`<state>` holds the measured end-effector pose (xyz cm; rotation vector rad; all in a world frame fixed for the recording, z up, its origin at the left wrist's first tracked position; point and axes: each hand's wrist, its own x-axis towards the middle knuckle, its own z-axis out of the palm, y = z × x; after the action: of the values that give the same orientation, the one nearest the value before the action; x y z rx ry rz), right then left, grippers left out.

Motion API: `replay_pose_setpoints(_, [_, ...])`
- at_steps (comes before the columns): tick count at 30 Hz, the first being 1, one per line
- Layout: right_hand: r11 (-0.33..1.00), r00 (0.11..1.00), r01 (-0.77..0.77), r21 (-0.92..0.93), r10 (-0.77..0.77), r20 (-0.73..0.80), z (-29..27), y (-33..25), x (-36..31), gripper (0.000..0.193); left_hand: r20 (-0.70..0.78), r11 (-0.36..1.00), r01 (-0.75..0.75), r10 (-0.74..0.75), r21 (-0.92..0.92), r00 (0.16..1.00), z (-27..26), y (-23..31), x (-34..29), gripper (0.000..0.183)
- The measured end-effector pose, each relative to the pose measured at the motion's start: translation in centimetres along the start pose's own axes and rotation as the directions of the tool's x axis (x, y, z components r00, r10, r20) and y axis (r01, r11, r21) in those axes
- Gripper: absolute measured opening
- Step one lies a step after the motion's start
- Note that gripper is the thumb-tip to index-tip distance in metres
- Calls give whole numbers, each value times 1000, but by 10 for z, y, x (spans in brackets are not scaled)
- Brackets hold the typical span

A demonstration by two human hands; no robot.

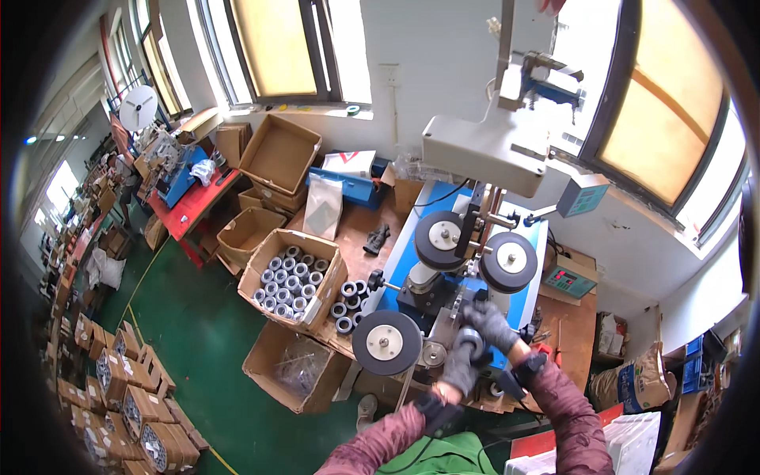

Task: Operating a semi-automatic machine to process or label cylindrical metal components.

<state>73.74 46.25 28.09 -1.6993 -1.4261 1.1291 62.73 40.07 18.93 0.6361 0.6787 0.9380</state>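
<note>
left hand [459,370] seems curled round a metal ring [470,340], just below-right of frame centre, apparently to steady it; right hand's [492,326] finger state untellable; carton [325,304] of rings [293,283], centre-left, likely within reach.

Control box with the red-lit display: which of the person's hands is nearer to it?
Right. The right hand is below and left of the control box in the picture; the left hand is farther off, lower and more leftward.
</note>
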Motion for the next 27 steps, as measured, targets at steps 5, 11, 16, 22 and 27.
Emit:
replay_pose_setpoints(5, [894, 975, -69, -443, 154, 159, 60, 135, -116, 31, -108, 588, 692, -789, -418, 605, -66, -60, -118, 29])
replay_pose_setpoints(11, [450, 547, -567, 690, 832, -93, 65, 237, -193, 24, -215, 80, 229, -156, 970, 964, -301, -102, -113, 31])
replay_pose_setpoints(16, [320, 314, -437, 841, 930, -191, 86, 207, -245, 16, -267, 313, 200, 189, 929, 945, -360, -23, 3, 24])
replay_pose_setpoints(22, [390, 445, -404, 828, 874, -194, 148, 152, -242, 23, 168, -472, -135, 29, 871, 985, -486, -7, 24, 27])
replay_pose_setpoints(27, [438, 419, -502, 745, 877, -233, 130, 145, -319, 26, 88, -713, -354, -382, 605, 920, -446, 48, 14, 24])
